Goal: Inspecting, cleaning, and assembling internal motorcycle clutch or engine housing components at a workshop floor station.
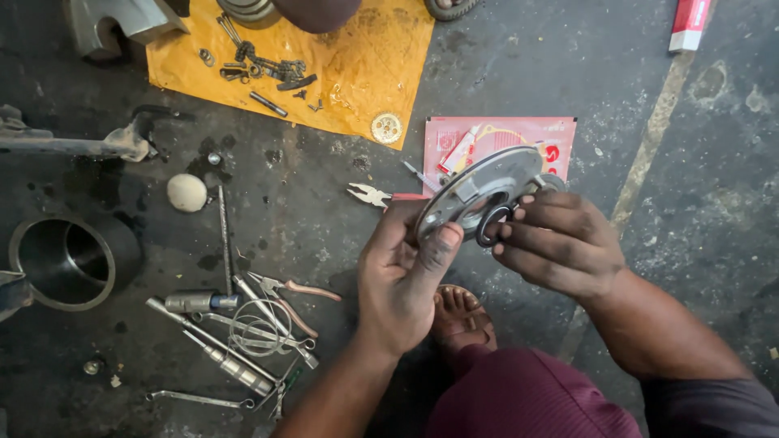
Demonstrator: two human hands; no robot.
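My left hand (pixel 399 274) grips the lower edge of a round grey metal plate (pixel 495 180), thumb pressed on its face. My right hand (pixel 558 241) pinches a small black ring (pixel 489 224) against the middle of that plate with its fingertips. The plate is tilted and held above the dark floor, in front of a pink packet (pixel 519 134). My sandalled foot (pixel 459 315) shows below the hands.
A yellow sheet (pixel 365 57) holds bolts and a small gear (pixel 386 127). Pliers (pixel 369 195) lie by the packet. Left are a steel cylinder (pixel 66 261), a pale ball (pixel 187 192), and scattered wrenches, pliers and wire (pixel 251 324).
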